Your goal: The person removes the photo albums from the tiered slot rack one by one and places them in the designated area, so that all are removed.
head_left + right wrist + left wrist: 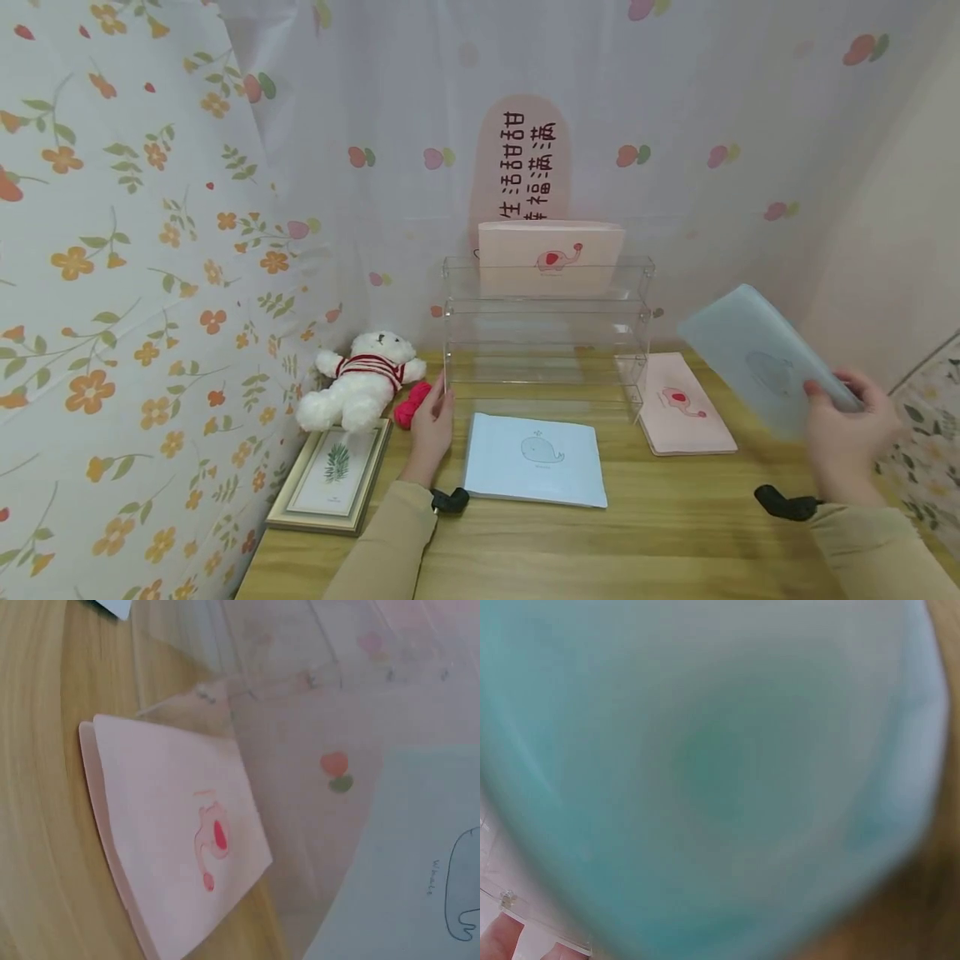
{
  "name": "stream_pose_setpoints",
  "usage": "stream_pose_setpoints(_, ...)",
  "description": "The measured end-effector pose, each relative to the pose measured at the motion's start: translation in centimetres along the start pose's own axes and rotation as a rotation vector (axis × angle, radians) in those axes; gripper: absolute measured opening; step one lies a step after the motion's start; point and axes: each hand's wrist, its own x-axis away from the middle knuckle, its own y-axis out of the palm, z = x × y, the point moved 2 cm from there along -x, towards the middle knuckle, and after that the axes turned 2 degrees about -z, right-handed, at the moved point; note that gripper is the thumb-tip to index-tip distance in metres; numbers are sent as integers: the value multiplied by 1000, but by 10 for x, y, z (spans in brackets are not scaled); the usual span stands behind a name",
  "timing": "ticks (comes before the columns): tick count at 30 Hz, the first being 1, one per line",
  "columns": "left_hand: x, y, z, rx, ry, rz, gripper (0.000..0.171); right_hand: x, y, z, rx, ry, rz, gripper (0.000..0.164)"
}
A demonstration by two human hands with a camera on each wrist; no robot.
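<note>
A clear stepped rack [543, 342] stands at the back of the table. My left hand [433, 429] grips its left side panel; in the left wrist view only fingertips [499, 934] show beside the clear plastic. Off to the right of the rack, my right hand [855, 433] holds a pale blue whale notebook [750, 358], raised and tilted, thumb on its cover. The right wrist view shows part of this notebook [412, 862] close up. A pink elephant notebook [551, 258] stands on the rack's top tier. Another light blue whale notebook [536, 460] lies flat before the rack.
A second pink elephant notebook [682, 404] lies by the rack's right end. Left of the rack are a white teddy bear [363, 379], a red bow-like item [411, 404] and a framed leaf picture [333, 477]. Patterned cloth hangs behind and at the left.
</note>
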Motion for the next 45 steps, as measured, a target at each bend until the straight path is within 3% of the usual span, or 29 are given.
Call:
stream_pose_setpoints(5,3,-1,7,-10,50,21,47,-20,-5,14,27,157,-83,28)
stream_pose_setpoints(11,5,-1,13,5,24,9,47,-34,-6,32,56,274,-112,33)
stream_pose_setpoints(17,7,-1,19,-1,57,10,48,-45,-6,45,110,293,-144,27)
stream_pose_setpoints(22,7,0,21,27,-7,-25,50,-53,-4,49,247,296,-187,28)
stream_pose_setpoints(31,8,-1,23,44,-27,-26,50,-70,7,50,460,168,-252,64)
stream_pose_setpoints(39,8,-1,21,-1,12,-4,50,-78,10,57,561,54,-355,69)
stream_pose_setpoints(45,8,-3,19,-6,33,11,49,-79,5,66,676,-170,-434,57)
